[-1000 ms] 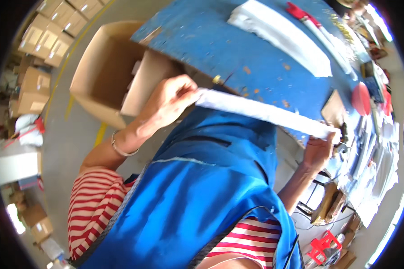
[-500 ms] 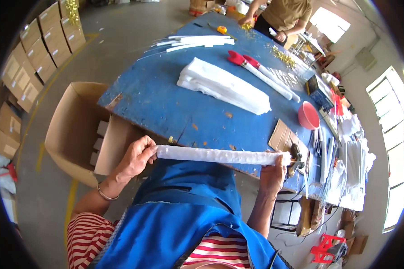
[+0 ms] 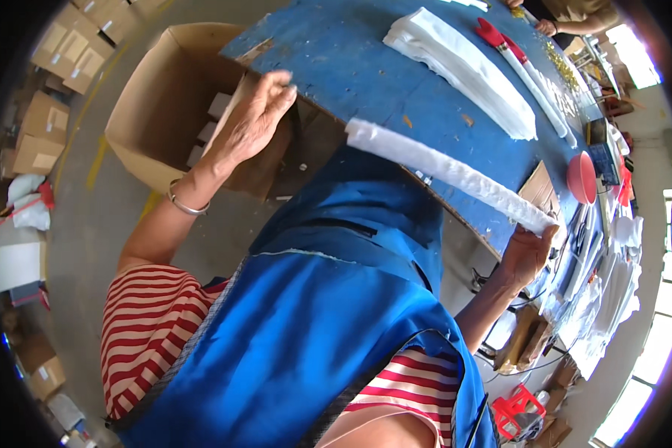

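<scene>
over the cardboard box (image 3: 164, 112), the left hand (image 3: 250, 123) now hangs with fingers loosely spread, having let go of the white roll (image 3: 448, 173). beyond those fingertips the roll lies along the blue table (image 3: 351, 52) edge, its far end pinched by the right hand (image 3: 526, 254).

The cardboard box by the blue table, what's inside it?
Inside the cardboard box, a few pale, flat packs show stacked against its right wall. The left hand and a box flap cover the rest; the bottom lies in shadow.
</scene>
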